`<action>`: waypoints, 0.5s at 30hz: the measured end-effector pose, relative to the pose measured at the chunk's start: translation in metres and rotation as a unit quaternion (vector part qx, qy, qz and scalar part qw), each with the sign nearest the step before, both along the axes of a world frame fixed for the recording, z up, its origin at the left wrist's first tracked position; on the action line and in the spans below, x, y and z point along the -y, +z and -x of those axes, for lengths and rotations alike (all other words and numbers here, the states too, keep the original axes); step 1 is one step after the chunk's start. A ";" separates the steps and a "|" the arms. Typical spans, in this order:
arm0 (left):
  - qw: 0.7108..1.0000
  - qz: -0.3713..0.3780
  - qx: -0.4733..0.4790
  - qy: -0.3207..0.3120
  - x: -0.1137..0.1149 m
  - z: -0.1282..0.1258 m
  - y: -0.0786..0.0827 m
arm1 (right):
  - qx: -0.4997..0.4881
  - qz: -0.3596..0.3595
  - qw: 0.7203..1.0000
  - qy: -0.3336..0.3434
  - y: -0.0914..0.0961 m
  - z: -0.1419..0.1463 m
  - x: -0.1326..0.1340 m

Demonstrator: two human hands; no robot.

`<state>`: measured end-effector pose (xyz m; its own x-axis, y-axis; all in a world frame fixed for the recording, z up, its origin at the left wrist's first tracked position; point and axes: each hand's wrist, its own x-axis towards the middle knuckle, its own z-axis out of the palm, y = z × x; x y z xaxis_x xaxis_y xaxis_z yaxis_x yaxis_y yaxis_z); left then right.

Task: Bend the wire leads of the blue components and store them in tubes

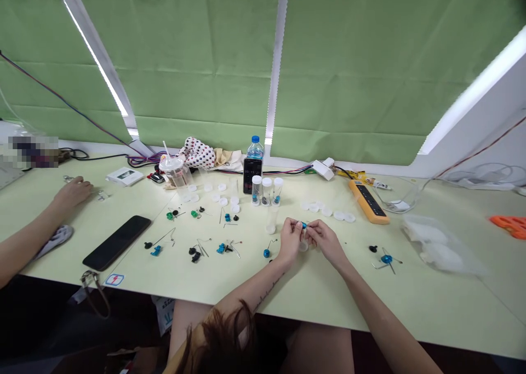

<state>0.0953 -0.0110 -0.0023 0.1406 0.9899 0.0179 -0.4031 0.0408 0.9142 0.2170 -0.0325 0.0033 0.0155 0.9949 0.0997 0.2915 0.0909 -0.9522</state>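
Note:
My left hand (291, 236) and my right hand (327, 239) meet over the table. Pinched between their fingertips is a small blue part (304, 225), mostly covered by the fingers. A round white cap (303, 247) shows just beneath them. Left of my hands stands an open clear tube (271, 220). Behind it are three clear tubes with white caps (267, 192), small parts inside. A blue piece with a thin metal rod (267, 252) lies near my left wrist. On the right is another blue piece with bent rods (386, 259), beside a black knob (373, 248).
Small groups of green, blue and black parts with rods (222, 248) cover the table's left half. White caps (326, 211) lie in a row behind my hands. A phone timer (251, 176), orange power strip (369, 201) and plastic bag (441, 245) surround them. Another person's hand (74, 192) rests far left.

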 end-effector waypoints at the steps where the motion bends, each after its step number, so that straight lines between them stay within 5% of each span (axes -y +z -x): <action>1: 1.000 0.010 0.011 0.000 -0.001 -0.001 -0.002 | 0.038 -0.030 0.999 -0.020 -0.001 0.001 0.001; 4: 0.999 0.022 0.036 -0.002 -0.004 -0.001 -0.006 | 0.117 -0.085 0.989 -0.042 -0.003 0.001 0.001; 6: 0.999 0.017 0.042 0.001 -0.006 0.000 -0.006 | 0.087 -0.084 0.992 -0.034 -0.005 -0.001 -0.001; 10: 0.999 0.008 0.031 0.002 -0.006 0.001 -0.003 | -0.050 0.006 0.999 0.015 -0.004 -0.004 -0.005; 15: 1.000 0.000 0.007 0.012 -0.003 -0.001 -0.005 | -0.014 0.056 0.998 0.037 -0.002 -0.002 -0.001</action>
<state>0.0963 -0.0084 -0.0076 0.1171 0.9929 0.0206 -0.4165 0.0302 0.9086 0.2186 -0.0316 0.0017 -0.0563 0.9983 -0.0120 0.2602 0.0030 -0.9655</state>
